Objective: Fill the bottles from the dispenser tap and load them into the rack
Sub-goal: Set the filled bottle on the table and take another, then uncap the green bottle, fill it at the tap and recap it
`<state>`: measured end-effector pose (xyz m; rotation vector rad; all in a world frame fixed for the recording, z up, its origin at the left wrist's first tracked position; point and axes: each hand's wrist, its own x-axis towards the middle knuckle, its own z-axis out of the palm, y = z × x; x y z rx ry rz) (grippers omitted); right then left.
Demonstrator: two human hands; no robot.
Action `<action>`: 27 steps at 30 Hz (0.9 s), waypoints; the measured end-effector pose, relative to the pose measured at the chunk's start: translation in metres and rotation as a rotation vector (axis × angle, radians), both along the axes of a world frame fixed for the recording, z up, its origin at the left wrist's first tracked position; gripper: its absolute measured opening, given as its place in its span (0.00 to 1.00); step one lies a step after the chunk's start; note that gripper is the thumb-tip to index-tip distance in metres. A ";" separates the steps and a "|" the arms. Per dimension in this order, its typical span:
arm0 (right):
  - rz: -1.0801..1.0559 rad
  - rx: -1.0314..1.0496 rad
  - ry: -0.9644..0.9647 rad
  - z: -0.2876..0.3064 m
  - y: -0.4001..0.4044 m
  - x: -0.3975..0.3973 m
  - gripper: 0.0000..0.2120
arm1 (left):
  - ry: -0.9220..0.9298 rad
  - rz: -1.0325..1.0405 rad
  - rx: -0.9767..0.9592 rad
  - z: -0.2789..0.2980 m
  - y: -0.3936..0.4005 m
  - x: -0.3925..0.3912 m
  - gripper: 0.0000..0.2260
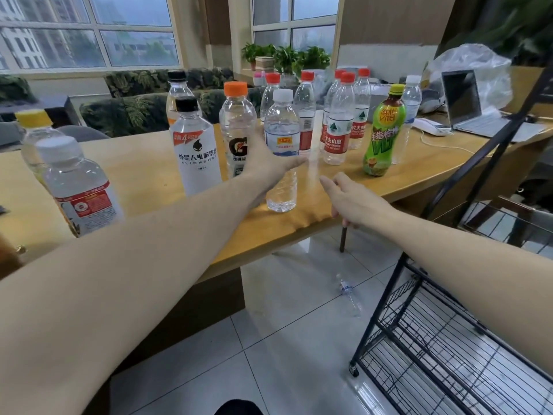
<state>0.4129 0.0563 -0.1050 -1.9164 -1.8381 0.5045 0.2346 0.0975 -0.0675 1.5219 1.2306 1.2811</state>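
L hand (269, 163) has its grip round the white-cap bottle (281, 151), standing on the desk (143, 163) near its front edge; fingers mostly hidden behind it, so prob. a wrap. R hand (353, 202) just right of that bottle, fingers loose, holding nothing. Step: picking a bottle to fill; next move needs a lift clear of neighbours, then finding the tap, not in view. Count: approx. 14 bottles on desk, 1 on floor (348, 292); 1 rack (434, 339) right of bottle, no bottles visible in it.
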 end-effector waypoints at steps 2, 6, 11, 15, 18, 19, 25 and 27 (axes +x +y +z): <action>-0.019 -0.010 -0.006 0.000 -0.002 0.003 0.23 | 0.017 0.064 -0.002 -0.003 -0.008 0.002 0.39; -0.055 -0.029 0.015 0.000 -0.008 0.015 0.20 | 0.011 0.235 0.013 -0.014 -0.032 0.006 0.34; -0.104 0.025 0.012 -0.003 -0.012 0.038 0.16 | 0.050 0.072 -0.032 -0.029 -0.067 0.025 0.20; -0.184 0.093 0.088 -0.005 0.003 0.063 0.22 | 0.063 0.004 -0.098 -0.030 -0.064 0.041 0.17; -0.275 0.183 0.255 -0.003 0.021 0.080 0.25 | 0.101 -0.043 -0.101 -0.031 -0.056 0.056 0.16; -0.305 0.214 0.296 -0.002 0.028 0.085 0.26 | 0.115 -0.055 -0.088 -0.032 -0.053 0.061 0.15; -0.440 0.298 0.420 0.001 0.077 0.111 0.41 | 0.126 -0.105 -0.099 -0.030 -0.027 0.085 0.14; -0.474 0.283 0.428 0.002 0.089 0.117 0.43 | 0.128 -0.117 -0.112 -0.031 -0.020 0.091 0.13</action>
